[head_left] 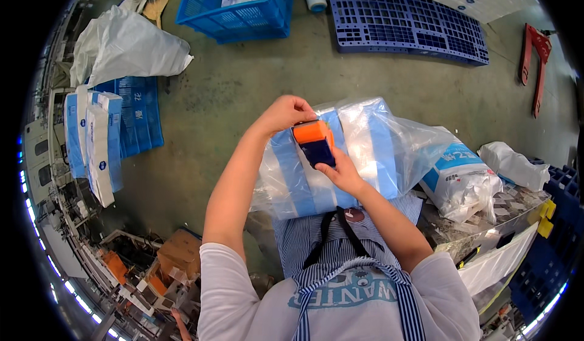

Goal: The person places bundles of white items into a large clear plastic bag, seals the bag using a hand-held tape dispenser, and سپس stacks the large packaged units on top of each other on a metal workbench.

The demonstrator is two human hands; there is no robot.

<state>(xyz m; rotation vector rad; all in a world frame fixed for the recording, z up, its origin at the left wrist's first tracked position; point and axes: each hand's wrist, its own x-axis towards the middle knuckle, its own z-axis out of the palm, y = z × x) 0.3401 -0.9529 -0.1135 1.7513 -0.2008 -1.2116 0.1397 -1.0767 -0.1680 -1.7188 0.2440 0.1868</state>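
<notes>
Both hands on a tape dispenser (314, 141) — orange top, dark blue body — pressed to the top of a clear plastic bag (340, 152) resting against the lap. Left hand (286, 113) curled over its upper end; right hand (342, 172) grips it from below.

Both hands, left (286, 113) and right (342, 174), gripping orange-and-navy plastic tape dispenser (314, 141) atop clear plastic-wrapped blue-and-white bundle (365, 146), over green floor (243, 79).
</notes>
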